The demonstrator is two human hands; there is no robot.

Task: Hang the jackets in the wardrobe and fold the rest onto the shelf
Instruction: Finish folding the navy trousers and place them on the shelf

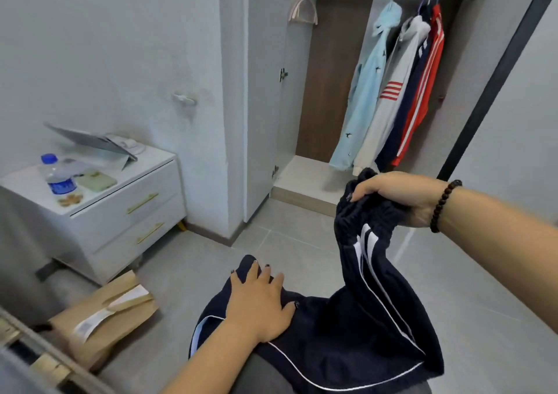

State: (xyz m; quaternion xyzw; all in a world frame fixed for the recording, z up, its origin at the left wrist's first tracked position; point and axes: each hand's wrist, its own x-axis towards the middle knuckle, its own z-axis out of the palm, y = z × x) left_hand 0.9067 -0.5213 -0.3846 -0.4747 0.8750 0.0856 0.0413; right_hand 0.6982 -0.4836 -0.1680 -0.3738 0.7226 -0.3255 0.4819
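Left hand: the left hand (259, 300) lies flat with fingers spread on the near part of the shorts, pressing them down on what seems to be the person's knee; it grips nothing.
Shorts: dark navy shorts (347, 327) with white piping and white side stripes, nearest of all things to the camera and well in front of the wardrobe, draped from the knee up to the raised hand.
Right hand: the right hand (398, 197), a bead bracelet (444, 206) on its wrist, has fingers curled round the bunched elastic waistband and lifts it above the rest of the cloth.
Handling: the fabric looks light, thin, limp and perhaps a little slick; it should fold easily but slide out of shape. The waistband is the firmest place to hold, with the flat palm smoothing the legs.
Parcel: a brown cardboard parcel (111, 315) lies on the floor, left of the shorts and short of the wardrobe.
Bedside cabinet: a white cabinet (120, 209) with a water bottle (59, 176) stands left of the wardrobe.
Wardrobe: the wardrobe (262, 91) is open; four jackets (392, 91) hang on its rail at the right, a bare hanger (303, 8) at the left.
Shelf: the pale shelf (305, 173) under the jackets is probably where the folded shorts go.
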